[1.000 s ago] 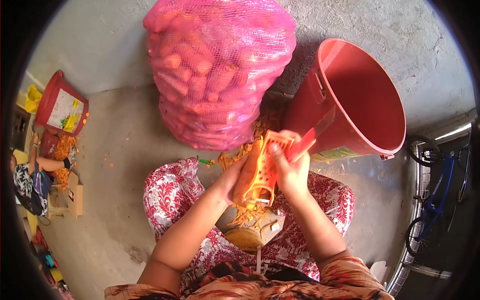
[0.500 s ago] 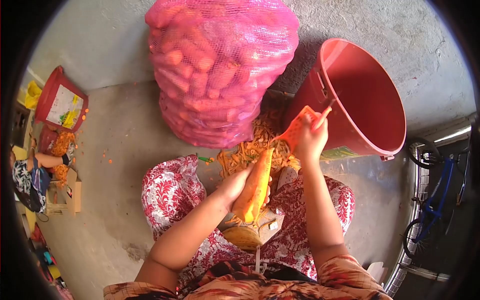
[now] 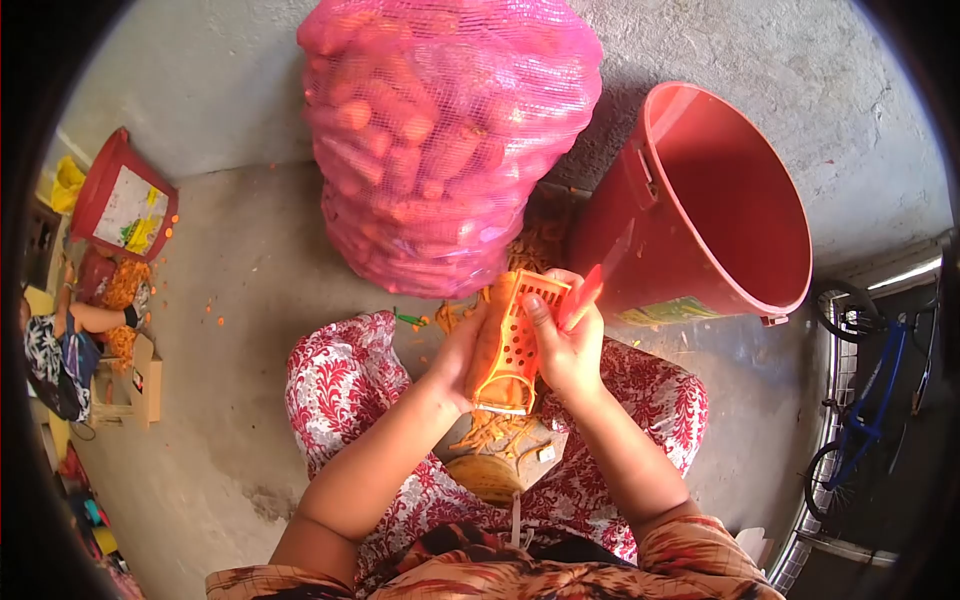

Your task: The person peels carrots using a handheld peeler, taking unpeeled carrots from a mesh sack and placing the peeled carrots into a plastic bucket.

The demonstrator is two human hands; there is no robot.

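Floor spreads leftward, bucket at right; left grip cups a carrot, right grip clasps a grater, thumb atop.

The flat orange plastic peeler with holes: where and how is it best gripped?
Grip the flat orange plastic peeler by its perforated upper part, probably from the right: the face there is broad and flat, while the lower end is an open loop, and the large orange carrot and left hand crowd its left.

blue bicycle (far right) | cardboard box | another person, far left
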